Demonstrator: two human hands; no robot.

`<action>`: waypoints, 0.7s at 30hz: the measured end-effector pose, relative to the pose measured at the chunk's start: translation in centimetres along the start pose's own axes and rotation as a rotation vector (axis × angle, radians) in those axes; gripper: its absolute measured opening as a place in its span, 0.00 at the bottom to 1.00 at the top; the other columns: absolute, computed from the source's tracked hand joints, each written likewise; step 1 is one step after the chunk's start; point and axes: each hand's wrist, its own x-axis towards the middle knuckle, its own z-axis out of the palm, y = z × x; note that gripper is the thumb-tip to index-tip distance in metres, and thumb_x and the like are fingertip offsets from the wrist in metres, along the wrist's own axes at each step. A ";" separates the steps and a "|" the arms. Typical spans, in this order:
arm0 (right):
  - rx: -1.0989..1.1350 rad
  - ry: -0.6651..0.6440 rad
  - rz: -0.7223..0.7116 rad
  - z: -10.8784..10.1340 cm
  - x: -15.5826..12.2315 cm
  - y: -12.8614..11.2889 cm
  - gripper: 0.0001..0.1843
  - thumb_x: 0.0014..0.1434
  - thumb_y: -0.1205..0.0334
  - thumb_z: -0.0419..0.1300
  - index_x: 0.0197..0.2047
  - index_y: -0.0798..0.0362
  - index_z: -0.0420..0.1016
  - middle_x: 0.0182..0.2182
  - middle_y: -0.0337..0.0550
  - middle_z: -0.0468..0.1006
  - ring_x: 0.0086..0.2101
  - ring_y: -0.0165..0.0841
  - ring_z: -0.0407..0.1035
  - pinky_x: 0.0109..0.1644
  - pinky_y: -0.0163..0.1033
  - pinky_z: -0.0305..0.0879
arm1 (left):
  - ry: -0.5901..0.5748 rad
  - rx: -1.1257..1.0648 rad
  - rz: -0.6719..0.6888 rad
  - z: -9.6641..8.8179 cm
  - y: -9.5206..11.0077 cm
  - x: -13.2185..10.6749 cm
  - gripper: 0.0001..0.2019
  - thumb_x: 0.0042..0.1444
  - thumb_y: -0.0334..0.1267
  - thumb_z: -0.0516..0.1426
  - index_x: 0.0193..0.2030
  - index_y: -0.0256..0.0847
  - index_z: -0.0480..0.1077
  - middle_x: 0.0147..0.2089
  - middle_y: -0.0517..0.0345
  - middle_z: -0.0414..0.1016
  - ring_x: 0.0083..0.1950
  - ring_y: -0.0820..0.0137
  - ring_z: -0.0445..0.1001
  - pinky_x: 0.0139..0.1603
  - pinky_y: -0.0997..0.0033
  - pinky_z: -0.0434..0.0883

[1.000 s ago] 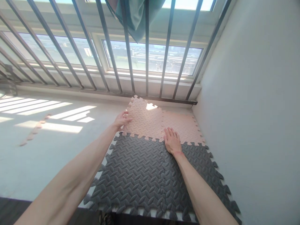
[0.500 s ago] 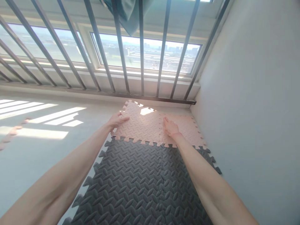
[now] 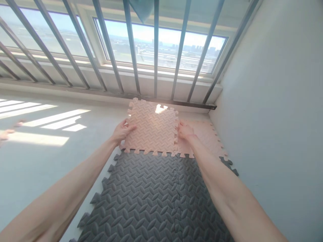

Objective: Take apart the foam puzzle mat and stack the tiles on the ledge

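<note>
A pink foam mat tile (image 3: 151, 131) with jigsaw edges is tilted, its far edge raised toward the railing. My left hand (image 3: 122, 132) grips its left edge, thumb on top and fingers underneath. At its right edge, my right hand (image 3: 185, 130) has its fingers curled against the toothed border; the fingertips are partly hidden. Under my right hand lies a second pink tile (image 3: 205, 134), flat on the floor. The near teeth of the lifted tile meet the far edge of a dark grey foam mat (image 3: 141, 188), which has a raised diamond pattern.
A metal railing (image 3: 155, 50) crosses in front of the windows, above a low ledge. A white wall (image 3: 275, 117) rises close on the right. Sunlit stripes fall across the pale floor (image 3: 50, 168) at left, where a blurred hand-like shape (image 3: 7, 133) shows.
The far side of the left pink tile has risen, and its right edge now stands above the neighbouring tile. My right hand has gone from lying on the tiles to that edge.
</note>
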 end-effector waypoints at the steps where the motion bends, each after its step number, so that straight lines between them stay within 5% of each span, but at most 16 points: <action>1: 0.000 -0.001 -0.016 -0.6 -0.7 0.0 0.24 0.78 0.56 0.46 0.67 0.51 0.75 0.67 0.55 0.75 0.59 0.47 0.73 0.59 0.50 0.71 | -0.008 0.007 -0.006 0.0 0.2 -0.2 0.39 0.35 0.58 0.79 0.51 0.41 0.74 0.47 0.50 0.86 0.50 0.54 0.86 0.51 0.57 0.83; 6: -0.005 -0.025 -0.085 -2.4 -7.2 0.6 0.21 0.75 0.61 0.49 0.55 0.48 0.84 0.57 0.51 0.84 0.59 0.43 0.74 0.58 0.43 0.72 | -0.090 0.027 -0.105 -1.1 0.7 -0.8 0.45 0.36 0.54 0.80 0.61 0.44 0.75 0.38 0.54 0.86 0.40 0.57 0.85 0.37 0.64 0.81; 12: 0.044 0.022 -0.254 -0.3 -14.2 1.7 0.22 0.74 0.64 0.49 0.60 0.41 0.81 0.65 0.42 0.80 0.65 0.38 0.71 0.65 0.41 0.70 | -0.122 -0.105 -0.111 -2.4 -0.5 -1.7 0.47 0.37 0.46 0.81 0.65 0.45 0.72 0.42 0.55 0.86 0.42 0.62 0.85 0.44 0.66 0.79; 17: 0.340 -0.014 -0.088 -0.8 -12.8 2.3 0.24 0.74 0.59 0.47 0.64 0.45 0.79 0.63 0.46 0.81 0.63 0.41 0.74 0.68 0.49 0.70 | -0.145 -0.147 -0.070 -2.7 0.6 -3.2 0.41 0.41 0.44 0.80 0.62 0.45 0.72 0.42 0.56 0.86 0.40 0.65 0.83 0.42 0.69 0.76; 19: 0.491 0.135 0.003 -2.5 -11.2 1.5 0.29 0.73 0.56 0.49 0.73 0.51 0.68 0.66 0.53 0.77 0.64 0.44 0.73 0.70 0.53 0.69 | -0.161 -0.109 -0.071 -2.9 1.4 -3.6 0.41 0.40 0.45 0.80 0.61 0.45 0.73 0.41 0.57 0.85 0.37 0.67 0.82 0.35 0.74 0.72; 21: 0.533 0.407 -0.058 -5.1 -9.5 -0.1 0.40 0.70 0.51 0.56 0.80 0.55 0.53 0.73 0.59 0.66 0.71 0.48 0.64 0.75 0.59 0.62 | -0.182 -0.073 -0.060 -3.0 2.3 -3.8 0.42 0.39 0.46 0.80 0.62 0.45 0.73 0.41 0.57 0.85 0.34 0.68 0.80 0.30 0.76 0.67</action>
